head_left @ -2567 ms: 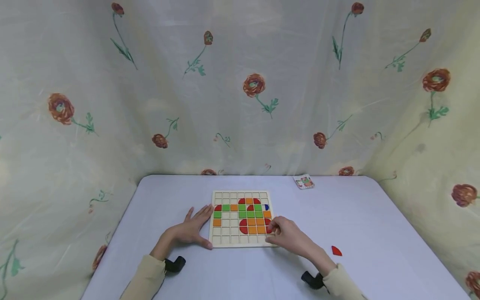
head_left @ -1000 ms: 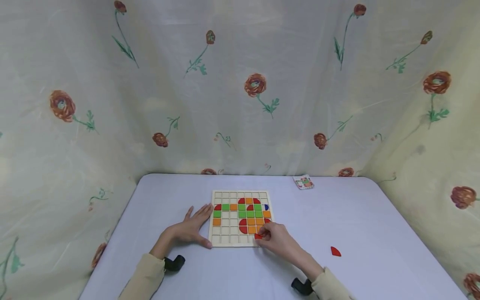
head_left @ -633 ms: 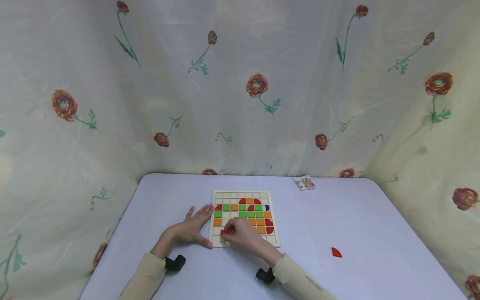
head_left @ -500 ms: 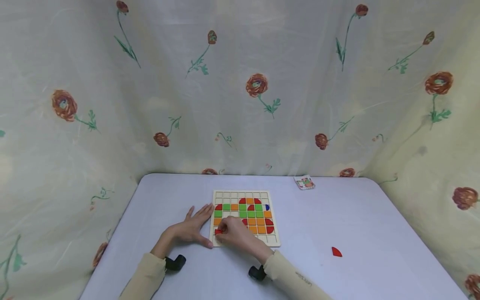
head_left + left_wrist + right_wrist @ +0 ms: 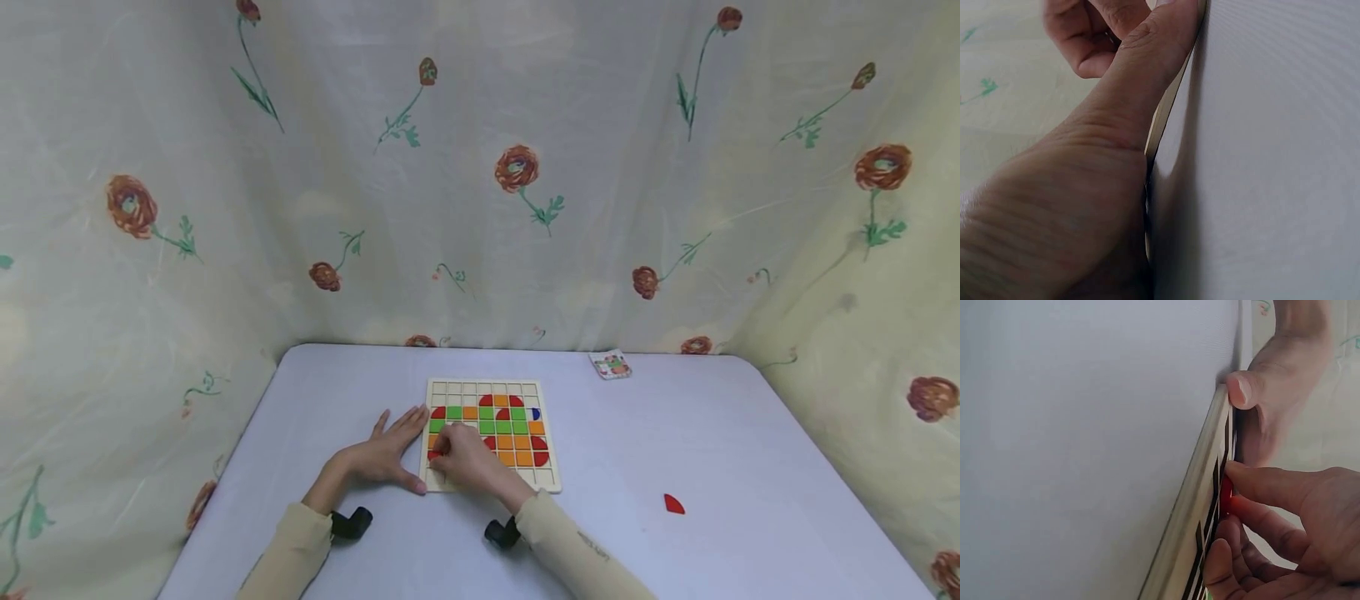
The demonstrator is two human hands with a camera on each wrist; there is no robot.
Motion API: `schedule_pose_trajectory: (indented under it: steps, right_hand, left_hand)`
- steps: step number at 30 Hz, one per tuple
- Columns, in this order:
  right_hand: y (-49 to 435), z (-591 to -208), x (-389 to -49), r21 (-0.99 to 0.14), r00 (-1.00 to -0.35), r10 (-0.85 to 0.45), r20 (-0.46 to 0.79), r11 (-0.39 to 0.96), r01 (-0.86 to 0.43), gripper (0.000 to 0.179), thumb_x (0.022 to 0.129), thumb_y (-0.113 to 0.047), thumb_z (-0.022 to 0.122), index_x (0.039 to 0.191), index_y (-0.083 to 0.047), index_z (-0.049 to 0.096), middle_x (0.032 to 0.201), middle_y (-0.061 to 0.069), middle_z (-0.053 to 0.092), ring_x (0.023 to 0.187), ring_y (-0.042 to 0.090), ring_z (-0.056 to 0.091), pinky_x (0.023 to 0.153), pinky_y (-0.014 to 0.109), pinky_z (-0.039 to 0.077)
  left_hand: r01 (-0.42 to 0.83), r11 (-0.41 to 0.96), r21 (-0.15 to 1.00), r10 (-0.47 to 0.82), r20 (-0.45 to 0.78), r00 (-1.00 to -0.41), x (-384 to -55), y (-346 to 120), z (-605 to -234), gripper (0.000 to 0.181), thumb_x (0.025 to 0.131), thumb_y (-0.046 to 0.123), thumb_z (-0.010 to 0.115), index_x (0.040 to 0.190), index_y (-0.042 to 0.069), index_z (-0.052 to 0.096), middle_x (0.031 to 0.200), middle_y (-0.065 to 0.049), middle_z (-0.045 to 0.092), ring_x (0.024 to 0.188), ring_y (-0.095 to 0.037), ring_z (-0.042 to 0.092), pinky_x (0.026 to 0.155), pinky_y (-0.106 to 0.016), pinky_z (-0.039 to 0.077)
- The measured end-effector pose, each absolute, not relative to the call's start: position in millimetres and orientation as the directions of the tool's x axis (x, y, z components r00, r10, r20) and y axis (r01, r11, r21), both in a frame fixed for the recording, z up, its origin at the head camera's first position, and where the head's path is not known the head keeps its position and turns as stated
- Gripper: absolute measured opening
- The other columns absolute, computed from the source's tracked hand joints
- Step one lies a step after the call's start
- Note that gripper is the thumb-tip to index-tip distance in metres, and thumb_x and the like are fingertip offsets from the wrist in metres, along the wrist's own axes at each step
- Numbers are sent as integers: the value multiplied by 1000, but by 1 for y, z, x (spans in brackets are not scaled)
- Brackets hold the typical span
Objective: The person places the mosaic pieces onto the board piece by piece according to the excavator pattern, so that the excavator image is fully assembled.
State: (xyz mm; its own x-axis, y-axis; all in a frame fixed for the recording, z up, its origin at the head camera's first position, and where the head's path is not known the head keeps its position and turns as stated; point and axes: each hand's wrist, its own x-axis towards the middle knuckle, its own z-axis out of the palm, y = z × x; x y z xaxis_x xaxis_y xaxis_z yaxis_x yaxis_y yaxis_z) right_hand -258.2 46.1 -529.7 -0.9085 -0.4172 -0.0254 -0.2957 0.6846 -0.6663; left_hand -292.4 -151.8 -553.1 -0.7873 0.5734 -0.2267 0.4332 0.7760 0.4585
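Observation:
A pale wooden grid board (image 5: 465, 387) lies on the table, with green, orange and red tiles and one small blue half-round set in its cells. My left hand (image 5: 382, 461) rests at the board's left edge with fingers and thumb spread, touching the rim. Between thumb and forefinger, my right hand (image 5: 467, 458) pinches a red quarter-circle tile (image 5: 1227, 489) over the board's lower left cells, just below an orange square. In the right wrist view the tile is at the board's surface; whether it sits in a cell I cannot tell. The hand covers some of the lower cells.
Another red quarter-circle tile (image 5: 674, 504) lies alone on the white table (image 5: 750, 450) to the right. Near the back edge is a small pattern card (image 5: 611, 364) with a coloured picture. Flowered cloth (image 5: 450, 208) hangs behind and at the sides.
My right hand has carried the red tile from the board's right side across to its lower left, lowering it onto the cells there. The left hand has stayed in place.

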Motion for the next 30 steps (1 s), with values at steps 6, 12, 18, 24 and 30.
schedule_pose_trajectory:
  steps: [6,12,18,24,30]
  right_hand:
    - [46,-532,-259,-693,-920,-391,-33,672,-261,15,85,-16,74,97,-10,69,89,-2,63,82,11,55,69,18,51]
    - [45,-530,-257,-724,-929,-369,-41,651,-226,14,84,-13,74,97,-9,69,92,0,62,85,13,54,69,21,52]
    - [43,-530,-258,-716,-934,-357,-30,659,-229,12,84,-13,75,95,-9,71,90,0,66,82,12,56,70,21,54]
    - [51,-523,-250,-698,-947,-321,12,675,-238,18,83,-17,76,96,-7,71,87,1,65,77,12,55,68,21,51]
    - [91,-511,-229,-705,-939,-344,0,666,-244,14,83,-17,76,90,-8,67,79,-1,59,71,12,52,59,19,46]
  left_hand:
    - [428,775,466,573,-232,-786,-292,-151,-553,128,64,74,71,156,17,4,164,1,0,151,-19,-7,117,-54,-16]
    - [432,776,459,575,-233,-784,-292,-152,-552,128,64,74,71,156,17,3,164,2,-1,151,-17,-8,117,-53,-16]
    - [439,772,460,579,-224,-784,-292,-152,-551,126,66,72,71,156,15,5,164,0,0,152,-20,-6,117,-56,-15]
    - [441,767,465,583,-219,-782,-293,-152,-553,126,66,71,72,156,14,6,164,0,0,152,-21,-6,117,-56,-16]
    - [444,777,447,574,-212,-791,-292,-152,-554,128,65,71,73,157,15,5,164,0,0,152,-20,-5,118,-55,-14]
